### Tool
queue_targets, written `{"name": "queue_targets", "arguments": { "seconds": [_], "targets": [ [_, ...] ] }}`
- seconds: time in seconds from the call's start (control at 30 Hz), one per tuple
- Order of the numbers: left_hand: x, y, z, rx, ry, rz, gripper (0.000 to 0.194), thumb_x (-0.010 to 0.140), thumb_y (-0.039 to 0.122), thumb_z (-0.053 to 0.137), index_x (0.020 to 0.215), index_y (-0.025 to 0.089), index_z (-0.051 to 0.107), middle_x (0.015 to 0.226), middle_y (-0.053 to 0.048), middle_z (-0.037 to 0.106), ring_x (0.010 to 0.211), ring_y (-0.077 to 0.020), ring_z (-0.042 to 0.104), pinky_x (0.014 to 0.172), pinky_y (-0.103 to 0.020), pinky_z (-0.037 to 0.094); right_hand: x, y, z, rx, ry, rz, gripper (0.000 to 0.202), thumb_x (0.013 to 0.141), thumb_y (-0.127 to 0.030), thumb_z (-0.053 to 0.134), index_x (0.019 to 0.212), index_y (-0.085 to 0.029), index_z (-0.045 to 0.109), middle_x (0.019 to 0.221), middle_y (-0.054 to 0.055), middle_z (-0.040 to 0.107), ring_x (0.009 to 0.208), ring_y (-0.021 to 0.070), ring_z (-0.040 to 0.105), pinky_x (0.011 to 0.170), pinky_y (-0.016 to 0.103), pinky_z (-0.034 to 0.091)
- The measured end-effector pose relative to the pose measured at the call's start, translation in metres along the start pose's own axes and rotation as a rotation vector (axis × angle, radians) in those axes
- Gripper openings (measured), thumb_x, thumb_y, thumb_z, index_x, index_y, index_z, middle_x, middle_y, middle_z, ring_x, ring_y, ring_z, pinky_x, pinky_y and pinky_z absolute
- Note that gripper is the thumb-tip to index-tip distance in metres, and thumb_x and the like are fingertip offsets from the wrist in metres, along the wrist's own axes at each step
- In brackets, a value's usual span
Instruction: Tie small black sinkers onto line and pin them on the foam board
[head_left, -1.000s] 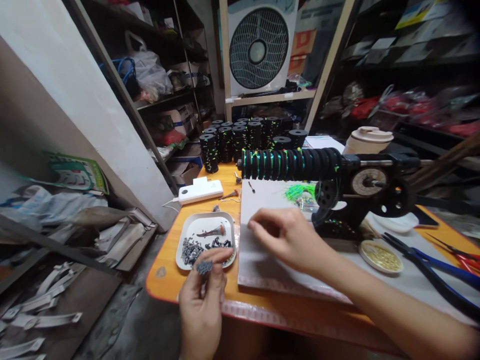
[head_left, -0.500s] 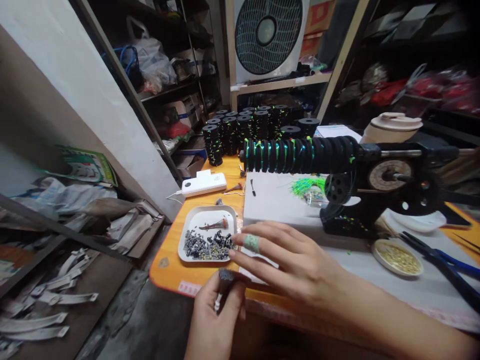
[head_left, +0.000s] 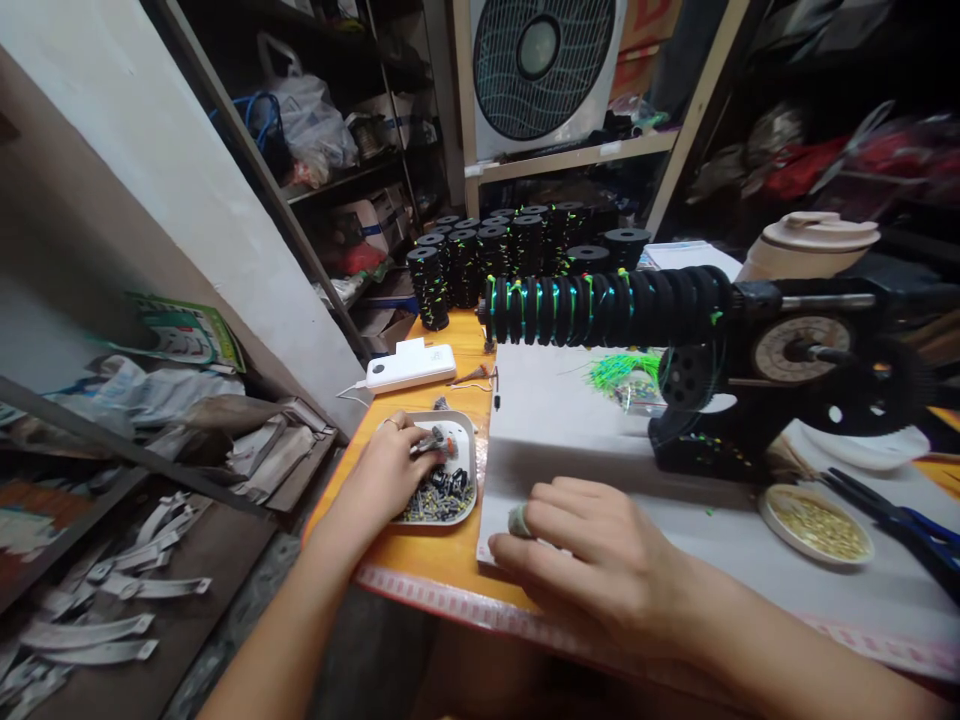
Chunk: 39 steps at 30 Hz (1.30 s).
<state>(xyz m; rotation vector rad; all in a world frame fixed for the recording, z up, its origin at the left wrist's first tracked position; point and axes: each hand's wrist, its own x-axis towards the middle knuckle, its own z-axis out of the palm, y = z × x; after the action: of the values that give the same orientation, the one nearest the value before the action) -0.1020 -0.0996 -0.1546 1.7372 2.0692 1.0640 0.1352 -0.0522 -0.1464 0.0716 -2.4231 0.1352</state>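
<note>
My left hand [head_left: 384, 468] reaches into a white tray [head_left: 459, 420] on the orange table's left end. Its fingertips pinch a small grey bundle of parts [head_left: 429, 442] over the tray's far half. A heap of small dark parts [head_left: 442, 494] lies in the tray's near half. My right hand [head_left: 592, 555] rests palm down on the grey mat [head_left: 570, 420], fingers loosely apart and holding nothing. One finger wears a green band [head_left: 517, 520].
A black winding machine [head_left: 757, 380] carries a rod of black spools [head_left: 600, 305] with green thread. Stacked spools [head_left: 495, 255] stand behind. A white power bank [head_left: 409, 367], a dish of gold beads [head_left: 816, 522], blue-handled pliers [head_left: 911, 520] and a beige lidded cup [head_left: 814, 245] are around.
My left hand moved from the table's near edge forward into the tray with the small bundle. My right hand dropped back onto the mat's near corner.
</note>
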Motion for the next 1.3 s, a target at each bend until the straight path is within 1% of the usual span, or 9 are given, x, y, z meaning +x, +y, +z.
{"name": "queue_targets", "arguments": {
  "seconds": [0.13,0.3,0.37,0.5,0.63,0.83,0.97,1.13,1.3],
  "targets": [
    [0.006,0.002,-0.001,0.011,0.026,-0.011,0.006,0.074,0.017,0.069,0.070,0.021,0.070,0.081,-0.004,0.061,0.077,-0.0232,0.057,0.079,-0.035,0.042,0.000,0.000,0.004,0.160,0.094,0.219,0.016,0.094,-0.013,0.050,0.089,-0.013,0.065,0.066,0.001,0.050,0.059,0.0142,0.039,0.052,0.029,0.028],
    [-0.021,0.021,-0.004,-0.111,0.172,-0.106,0.006,0.087,0.026,0.061,0.086,0.020,0.063,0.079,-0.003,0.066,0.080,-0.0215,0.061,0.076,-0.034,0.046,0.000,-0.002,0.005,0.427,0.165,0.425,0.012,0.092,-0.010,0.055,0.093,-0.013,0.066,0.072,0.002,0.057,0.063,0.0107,0.050,0.057,0.023,0.037],
    [-0.040,0.028,0.006,-0.263,0.184,-0.166,0.014,0.090,0.034,0.059,0.093,0.020,0.062,0.078,-0.001,0.066,0.076,-0.0182,0.063,0.069,-0.029,0.048,0.002,-0.004,0.004,0.476,0.206,0.494,0.010,0.090,-0.010,0.058,0.090,-0.013,0.068,0.069,0.001,0.057,0.059,0.0096,0.049,0.054,0.021,0.036],
    [-0.077,0.041,0.039,-0.932,0.192,-0.388,0.023,0.084,0.038,0.071,0.096,0.020,0.063,0.078,0.000,0.066,0.072,-0.0131,0.061,0.064,-0.022,0.048,0.007,-0.008,0.003,0.553,0.245,0.636,0.011,0.089,-0.014,0.063,0.087,-0.017,0.073,0.067,0.000,0.061,0.059,0.0097,0.051,0.053,0.021,0.038],
    [-0.093,0.056,0.063,-1.082,0.223,-0.452,0.025,0.081,0.038,0.074,0.094,0.018,0.067,0.079,-0.003,0.069,0.069,-0.0134,0.063,0.064,-0.023,0.050,0.007,-0.008,0.004,0.682,0.247,0.742,0.012,0.089,-0.021,0.066,0.089,-0.021,0.078,0.072,0.002,0.067,0.064,0.0123,0.058,0.057,0.023,0.042],
    [-0.093,0.075,0.067,-0.887,0.306,-0.468,0.028,0.077,0.040,0.077,0.093,0.018,0.071,0.089,-0.006,0.074,0.083,-0.0199,0.069,0.077,-0.028,0.055,0.005,-0.011,0.002,0.681,0.210,0.761,0.011,0.087,-0.019,0.065,0.083,-0.019,0.075,0.071,0.001,0.064,0.064,0.0124,0.056,0.057,0.024,0.042],
    [-0.098,0.074,0.074,-0.937,0.358,-0.479,0.028,0.079,0.040,0.075,0.095,0.019,0.071,0.090,-0.006,0.072,0.085,-0.0195,0.068,0.078,-0.028,0.054,0.006,-0.014,0.000,0.665,0.195,0.714,0.011,0.087,-0.016,0.062,0.078,-0.016,0.067,0.071,0.000,0.061,0.065,0.0114,0.054,0.058,0.023,0.042],
    [-0.102,0.075,0.072,-1.224,0.421,-0.455,0.021,0.079,0.038,0.076,0.082,0.018,0.068,0.070,0.001,0.061,0.066,-0.0110,0.057,0.064,-0.019,0.049,0.002,-0.010,0.000,0.594,0.170,0.581,0.011,0.091,-0.015,0.061,0.087,-0.018,0.072,0.069,0.000,0.060,0.063,0.0107,0.051,0.058,0.022,0.040],
    [-0.105,0.081,0.056,-1.185,0.430,-0.529,0.023,0.077,0.037,0.078,0.076,0.017,0.066,0.064,0.002,0.055,0.061,-0.0085,0.050,0.056,-0.015,0.041,-0.004,-0.001,-0.002,0.498,0.140,0.498,0.017,0.091,-0.009,0.058,0.095,-0.018,0.072,0.075,0.002,0.056,0.066,0.0118,0.053,0.057,0.022,0.039]
  ]
}}
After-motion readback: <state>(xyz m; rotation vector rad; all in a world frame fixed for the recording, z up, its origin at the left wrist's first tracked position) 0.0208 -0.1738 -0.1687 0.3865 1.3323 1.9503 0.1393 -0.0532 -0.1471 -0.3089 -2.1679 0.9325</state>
